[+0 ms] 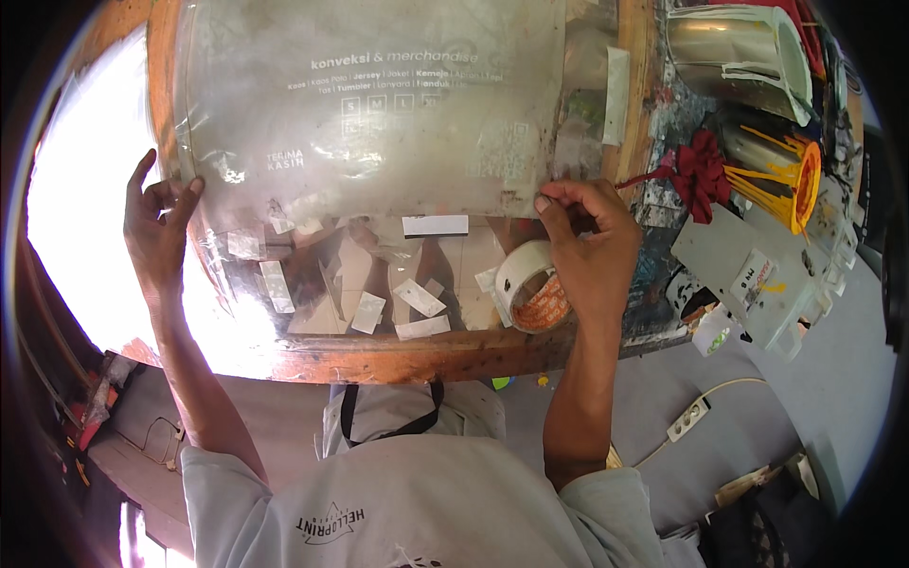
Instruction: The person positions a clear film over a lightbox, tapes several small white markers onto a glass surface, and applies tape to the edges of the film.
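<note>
A large translucent plastic sheet with white print (pixel 379 180) lies over the glass top of a wood-framed table. At its near left corner, my left hand (pixel 156 222) pinches the edge between thumb and fingers. My right hand (pixel 597 237) grips the near right corner in the same way, its thumb on top. Close beside the right hand, a roll of tape (pixel 523 284) lies on the glass. Several short strips of pale tape (pixel 419 297) are stuck along the near part of the glass, and a white strip (pixel 436 226) sits by the sheet's near edge.
The table's wooden rim (pixel 417 358) runs in front of my body. To the right stand a metal can (pixel 734 43), a yellow-stained container (pixel 805 185), a dark red cloth (pixel 701 175) and a stained grey plate (pixel 748 265). A power strip (pixel 688 419) lies below on the floor.
</note>
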A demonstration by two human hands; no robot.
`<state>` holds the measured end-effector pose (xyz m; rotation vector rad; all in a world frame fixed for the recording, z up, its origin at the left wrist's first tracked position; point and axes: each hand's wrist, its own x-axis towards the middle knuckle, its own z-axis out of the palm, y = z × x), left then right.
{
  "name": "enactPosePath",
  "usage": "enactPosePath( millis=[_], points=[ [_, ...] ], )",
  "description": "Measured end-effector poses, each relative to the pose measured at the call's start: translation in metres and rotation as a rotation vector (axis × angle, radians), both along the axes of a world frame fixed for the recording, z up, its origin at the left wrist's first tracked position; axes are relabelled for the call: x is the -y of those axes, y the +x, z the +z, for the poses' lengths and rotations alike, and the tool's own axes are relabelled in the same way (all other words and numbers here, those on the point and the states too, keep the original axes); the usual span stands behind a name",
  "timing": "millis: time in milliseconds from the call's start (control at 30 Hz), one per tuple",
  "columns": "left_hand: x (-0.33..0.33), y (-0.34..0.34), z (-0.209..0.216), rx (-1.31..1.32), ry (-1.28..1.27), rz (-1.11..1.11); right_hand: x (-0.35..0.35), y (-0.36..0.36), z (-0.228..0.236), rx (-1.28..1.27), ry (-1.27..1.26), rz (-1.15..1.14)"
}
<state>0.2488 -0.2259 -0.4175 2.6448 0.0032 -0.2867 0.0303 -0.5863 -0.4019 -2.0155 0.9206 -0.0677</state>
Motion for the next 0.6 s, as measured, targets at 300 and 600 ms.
enactPosePath(
  millis=[300, 600],
  points=[
    [0.004, -0.002, 0.001, -0.013, -0.027, 0.011, 0.001, 0.001, -0.001, 0.009, 0.016, -0.012],
    [0.012, -0.008, 0.006, 0.002, 0.013, 0.04, 0.004, 0.004, 0.005, -0.036, 0.043, 0.014]
  ],
)
